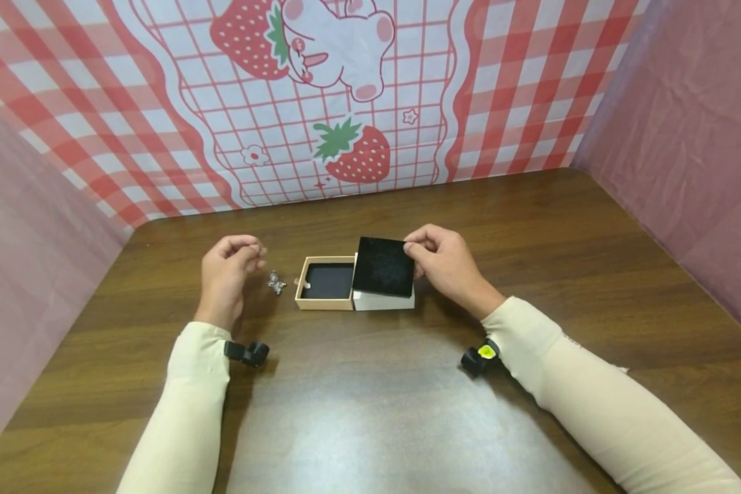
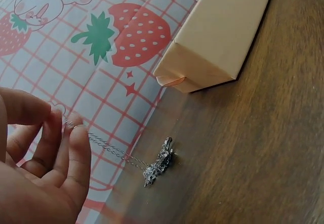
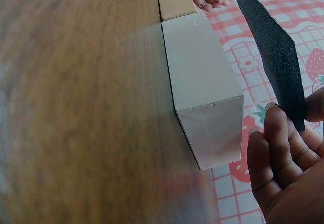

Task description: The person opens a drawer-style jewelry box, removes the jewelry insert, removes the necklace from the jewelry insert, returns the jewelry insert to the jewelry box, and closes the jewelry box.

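Red-and-white checked backdrop (image 1: 534,89) with strawberries on it rose behind a brown wooden table (image 1: 370,412), and pink cloth (image 1: 685,123) flanked it on both sides. Cream sleeves (image 1: 191,405) reached in over the tabletop. Their left hand (image 1: 228,274) pinched a fine chain between its fingertips; their right hand (image 1: 447,264) gripped one edge of a black pad between thumb and fingers. Between the hands sat a box: its white cover (image 1: 385,302) lay on the right, and its tan tray (image 1: 324,306), black inside, stuck out to the left. Tilted, the black pad (image 1: 383,267) was held above the cover, apart from it. Left of the tray, a silvery pendant (image 2: 159,166) hung at the chain's (image 2: 119,153) lower end; whether it touched the table I cannot tell.
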Demonstrator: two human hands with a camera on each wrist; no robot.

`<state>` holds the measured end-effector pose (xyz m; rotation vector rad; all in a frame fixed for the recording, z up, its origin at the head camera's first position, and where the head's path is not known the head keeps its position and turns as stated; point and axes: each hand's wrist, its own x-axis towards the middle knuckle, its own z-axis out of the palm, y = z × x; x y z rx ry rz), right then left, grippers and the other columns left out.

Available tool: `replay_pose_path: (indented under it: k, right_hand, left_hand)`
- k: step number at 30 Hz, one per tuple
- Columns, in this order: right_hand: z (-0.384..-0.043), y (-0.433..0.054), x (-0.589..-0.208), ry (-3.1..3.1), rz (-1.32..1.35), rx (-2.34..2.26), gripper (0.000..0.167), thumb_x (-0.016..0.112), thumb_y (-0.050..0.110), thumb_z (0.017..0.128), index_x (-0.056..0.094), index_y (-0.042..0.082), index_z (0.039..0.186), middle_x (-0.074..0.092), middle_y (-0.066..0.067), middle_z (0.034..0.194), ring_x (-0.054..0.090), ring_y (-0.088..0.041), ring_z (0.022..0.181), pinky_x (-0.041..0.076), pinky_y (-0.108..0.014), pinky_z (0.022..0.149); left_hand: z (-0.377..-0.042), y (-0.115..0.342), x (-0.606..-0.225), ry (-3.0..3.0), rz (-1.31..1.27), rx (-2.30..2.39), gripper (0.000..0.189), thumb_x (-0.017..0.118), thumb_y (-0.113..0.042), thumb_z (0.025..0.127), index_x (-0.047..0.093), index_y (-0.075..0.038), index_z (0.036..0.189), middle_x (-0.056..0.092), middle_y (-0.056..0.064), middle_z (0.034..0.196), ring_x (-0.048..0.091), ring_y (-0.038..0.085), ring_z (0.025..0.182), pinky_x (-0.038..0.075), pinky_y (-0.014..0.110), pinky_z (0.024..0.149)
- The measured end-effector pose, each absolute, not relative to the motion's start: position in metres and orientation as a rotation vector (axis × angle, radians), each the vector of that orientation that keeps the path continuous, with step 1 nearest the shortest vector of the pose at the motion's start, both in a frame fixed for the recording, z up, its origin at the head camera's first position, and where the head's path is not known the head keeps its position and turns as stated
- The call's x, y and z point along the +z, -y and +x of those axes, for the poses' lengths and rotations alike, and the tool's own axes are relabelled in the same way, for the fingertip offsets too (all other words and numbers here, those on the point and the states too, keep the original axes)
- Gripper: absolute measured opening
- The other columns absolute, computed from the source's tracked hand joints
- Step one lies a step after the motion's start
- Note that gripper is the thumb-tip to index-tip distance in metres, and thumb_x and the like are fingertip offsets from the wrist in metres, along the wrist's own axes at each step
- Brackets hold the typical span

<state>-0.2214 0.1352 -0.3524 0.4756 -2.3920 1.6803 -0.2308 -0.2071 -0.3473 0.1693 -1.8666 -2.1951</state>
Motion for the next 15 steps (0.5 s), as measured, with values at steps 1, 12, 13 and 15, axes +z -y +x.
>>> replay_pose_path:
  k: [1,12,13,15]
  right_hand:
    - [-0.2212,-0.1353,-0.3523,2.392,0.476,1.678,0.011,0.064,0.009,0.095,0.069,0.0,0.101,0.063,-0.011,0.066,0.061,-0.022,0.059,0.047,-0.026,0.053]
    - [-0.2221,-0.135,-0.3531,2.385,0.481,1.679,0.012,0.065,0.009,0.095,0.07,0.0,0.101,0.063,-0.012,0.065,0.061,-0.023,0.058,0.048,-0.026,0.055]
    - [-0.222,-0.135,-0.3533,2.383,0.481,1.68,0.012,0.065,0.009,0.095,0.07,0.0,0.101,0.063,-0.012,0.065,0.061,-0.022,0.058,0.049,-0.026,0.055]
    - [-0.222,-0.135,-0.3538,2.381,0.48,1.683,0.011,0.065,0.009,0.095,0.07,0.0,0.1,0.062,-0.012,0.064,0.06,-0.022,0.057,0.049,-0.026,0.055]
  left_hand:
    - [-0.2306,0.2072,-0.3474,1.878,0.172,-2.204,0.009,0.06,0.008,0.093,0.063,0.005,0.1,0.068,0.012,0.091,0.068,0.02,0.084,0.057,0.025,0.074]
    - [-0.2309,0.2067,-0.349,2.095,0.249,-2.102,0.009,0.06,0.002,0.096,0.061,0.003,0.104,0.068,0.011,0.096,0.069,0.019,0.088,0.058,0.027,0.077]
    - [-0.2309,0.2068,-0.3492,2.122,0.256,-2.072,0.009,0.059,0.001,0.096,0.061,0.003,0.104,0.068,0.011,0.097,0.069,0.018,0.088,0.058,0.028,0.077]
    - [-0.2308,0.207,-0.3499,2.173,0.264,-2.021,0.01,0.059,0.0,0.097,0.061,0.004,0.105,0.067,0.012,0.099,0.068,0.018,0.09,0.057,0.03,0.08]
